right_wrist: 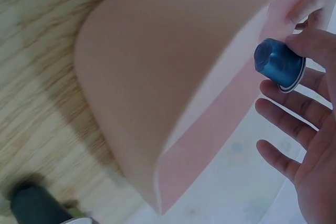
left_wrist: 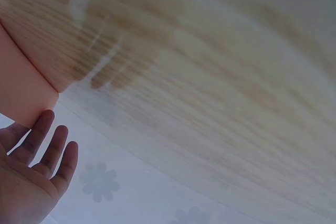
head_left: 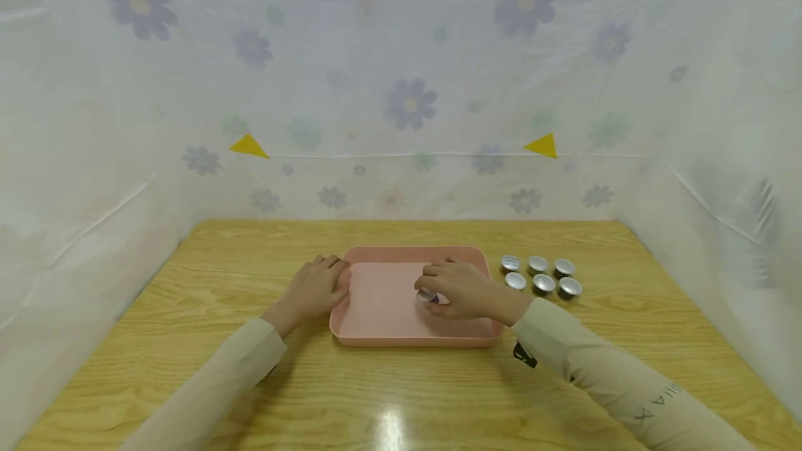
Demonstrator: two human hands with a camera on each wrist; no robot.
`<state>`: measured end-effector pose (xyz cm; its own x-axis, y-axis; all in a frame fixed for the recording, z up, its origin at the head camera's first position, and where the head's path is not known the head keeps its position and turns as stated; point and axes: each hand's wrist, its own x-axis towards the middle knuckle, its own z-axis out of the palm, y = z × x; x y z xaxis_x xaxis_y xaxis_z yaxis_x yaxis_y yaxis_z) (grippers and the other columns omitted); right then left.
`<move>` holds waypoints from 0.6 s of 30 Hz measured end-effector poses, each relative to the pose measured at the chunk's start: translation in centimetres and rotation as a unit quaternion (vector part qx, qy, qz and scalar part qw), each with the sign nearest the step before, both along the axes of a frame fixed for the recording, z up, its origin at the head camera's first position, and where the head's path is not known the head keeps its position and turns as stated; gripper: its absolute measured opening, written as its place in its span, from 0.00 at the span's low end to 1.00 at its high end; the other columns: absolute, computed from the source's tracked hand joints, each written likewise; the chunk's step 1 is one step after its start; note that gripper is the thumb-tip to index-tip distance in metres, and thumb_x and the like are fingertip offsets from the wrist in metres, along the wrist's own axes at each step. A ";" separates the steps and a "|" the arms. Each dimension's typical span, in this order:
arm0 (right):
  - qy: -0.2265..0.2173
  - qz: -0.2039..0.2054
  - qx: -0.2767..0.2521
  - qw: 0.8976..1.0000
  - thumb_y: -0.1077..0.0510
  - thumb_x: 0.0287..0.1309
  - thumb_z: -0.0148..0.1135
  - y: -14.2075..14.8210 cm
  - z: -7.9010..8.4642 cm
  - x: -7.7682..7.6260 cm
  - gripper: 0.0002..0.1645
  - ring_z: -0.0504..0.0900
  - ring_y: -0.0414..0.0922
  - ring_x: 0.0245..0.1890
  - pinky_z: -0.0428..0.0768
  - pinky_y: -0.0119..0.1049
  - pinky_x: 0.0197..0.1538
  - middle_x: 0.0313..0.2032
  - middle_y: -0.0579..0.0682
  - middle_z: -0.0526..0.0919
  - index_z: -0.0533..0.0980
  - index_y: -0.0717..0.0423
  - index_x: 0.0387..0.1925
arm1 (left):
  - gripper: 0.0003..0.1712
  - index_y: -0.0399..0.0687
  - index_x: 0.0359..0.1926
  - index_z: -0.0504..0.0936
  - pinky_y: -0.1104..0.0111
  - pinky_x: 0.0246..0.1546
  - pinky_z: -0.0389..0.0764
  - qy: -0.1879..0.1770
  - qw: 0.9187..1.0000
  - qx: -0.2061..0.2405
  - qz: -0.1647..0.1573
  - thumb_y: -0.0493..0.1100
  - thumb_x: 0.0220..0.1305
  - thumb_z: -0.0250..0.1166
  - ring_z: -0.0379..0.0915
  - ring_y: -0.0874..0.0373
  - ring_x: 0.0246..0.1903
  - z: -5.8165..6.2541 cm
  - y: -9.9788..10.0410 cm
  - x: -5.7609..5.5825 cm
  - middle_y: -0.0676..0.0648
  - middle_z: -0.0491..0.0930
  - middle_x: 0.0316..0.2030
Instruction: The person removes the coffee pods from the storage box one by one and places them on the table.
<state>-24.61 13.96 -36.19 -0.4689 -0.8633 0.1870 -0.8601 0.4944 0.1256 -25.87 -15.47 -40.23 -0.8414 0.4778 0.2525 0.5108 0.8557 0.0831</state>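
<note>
In the head view, a pink tray (head_left: 376,298) lies on the table. My left hand (head_left: 315,287) rests against its left rim. The left wrist view shows the fingers of that hand (left_wrist: 31,177) loosely extended, touching the tray's pink wall (left_wrist: 23,85). Over the inside of the tray, my right hand (head_left: 460,287) pinches a coffee capsule (head_left: 427,296) with its pale lid side showing. The right wrist view gives the capsule (right_wrist: 278,64) as blue, held between thumb and fingers of the right hand (right_wrist: 320,124), with the other fingers spread.
To the right of the tray stand several coffee capsules (head_left: 544,284) in two rows, silver lids up. One dark green capsule (right_wrist: 37,205) shows at the lower left of the right wrist view. A flowered white curtain (head_left: 407,179) rises behind the wooden table (head_left: 388,395).
</note>
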 end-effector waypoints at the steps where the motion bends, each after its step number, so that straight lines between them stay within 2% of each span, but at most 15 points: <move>1: -0.002 0.001 -0.010 1.000 0.49 0.53 0.61 0.3 -0.1 0.0 0.14 0.72 0.38 0.32 0.70 0.37 0.38 0.33 0.41 0.76 0.77 0.48 0.41 | 0.22 0.42 0.52 0.76 0.53 0.44 0.75 0.000 1.000 0.001 -0.001 0.48 0.61 0.56 0.72 0.45 0.47 0.0 0.0 0.0 0.43 0.76 0.49; 6: -0.014 -0.005 -0.047 0.999 0.52 0.51 0.61 1.7 -0.1 0.0 0.14 0.71 0.39 0.32 0.70 0.40 0.43 0.32 0.42 0.75 0.78 0.49 0.40 | 0.22 0.42 0.53 0.75 0.53 0.44 0.75 -0.002 1.000 -0.003 0.001 0.48 0.61 0.56 0.72 0.46 0.47 0.0 0.0 0.0 0.43 0.76 0.49; 12: -0.013 -0.043 -0.039 0.998 0.52 0.49 0.61 3.4 -0.2 0.1 0.16 0.74 0.41 0.36 0.71 0.46 0.49 0.34 0.42 0.76 0.78 0.49 0.43 | 0.22 0.43 0.53 0.75 0.53 0.44 0.75 -0.002 1.000 -0.004 0.003 0.48 0.62 0.55 0.72 0.46 0.47 -0.1 0.0 -0.1 0.44 0.75 0.50; 18: -0.015 -0.062 -0.054 0.996 0.54 0.47 0.60 5.0 -0.1 0.2 0.18 0.72 0.40 0.36 0.72 0.41 0.41 0.36 0.42 0.76 0.78 0.49 0.43 | 0.21 0.43 0.53 0.75 0.53 0.45 0.75 -0.001 1.000 -0.002 0.005 0.48 0.61 0.55 0.72 0.46 0.47 -0.1 0.1 -0.1 0.44 0.76 0.49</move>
